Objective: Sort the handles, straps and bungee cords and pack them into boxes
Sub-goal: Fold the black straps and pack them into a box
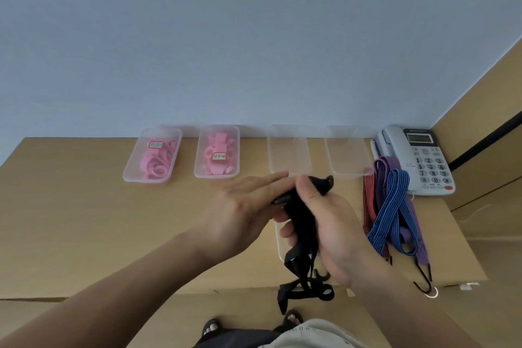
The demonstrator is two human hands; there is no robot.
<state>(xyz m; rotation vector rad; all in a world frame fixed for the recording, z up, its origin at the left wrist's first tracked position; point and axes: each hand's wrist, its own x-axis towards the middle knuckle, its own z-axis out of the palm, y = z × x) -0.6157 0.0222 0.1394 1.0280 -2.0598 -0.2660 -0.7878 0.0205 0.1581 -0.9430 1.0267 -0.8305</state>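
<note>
Strap (302,216), right hand (336,234) gripping, labels (156,144) unreadable

Left arm: bare forearm, entering my view from below and left of the black strap (300,223) and rising toward it.
Left hand (245,206): back turned up, fingers (271,181) straight and together, laid against the strap's upper end from its left.
Right arm: bare, entering from below and right of the strap.
Right hand (336,234): palm facing left, thumb (306,186) pressed on the strap's upper part, fingers curled round its middle.
I log both hands meeting at the strap.
</note>
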